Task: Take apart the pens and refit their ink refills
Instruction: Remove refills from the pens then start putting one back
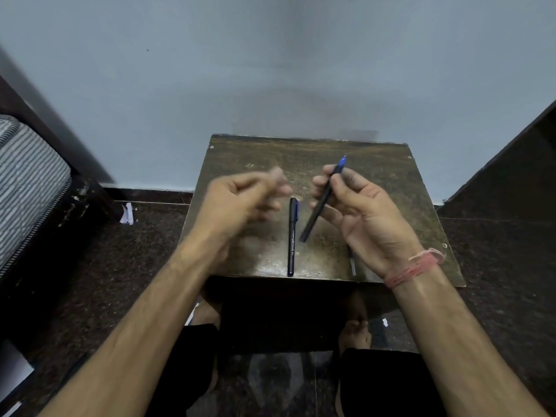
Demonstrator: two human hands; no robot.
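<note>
One slim black plastic pen (320, 203) sits pinched in the right hand (361, 212); the blurred left hand (240, 200), loosely curled and empty, should steady its barrel before twisting.

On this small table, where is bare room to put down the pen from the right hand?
The far strip of the table along the wall is bare. The near left part, beside the capped pen, lies under the blurred left hand. The middle is crowded; a thin refill lies below the right hand.

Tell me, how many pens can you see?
2. One black pen lies on the small table, between the hands. The right hand holds the other pen. A thin part partly hidden under that wrist may be a refill.
</note>
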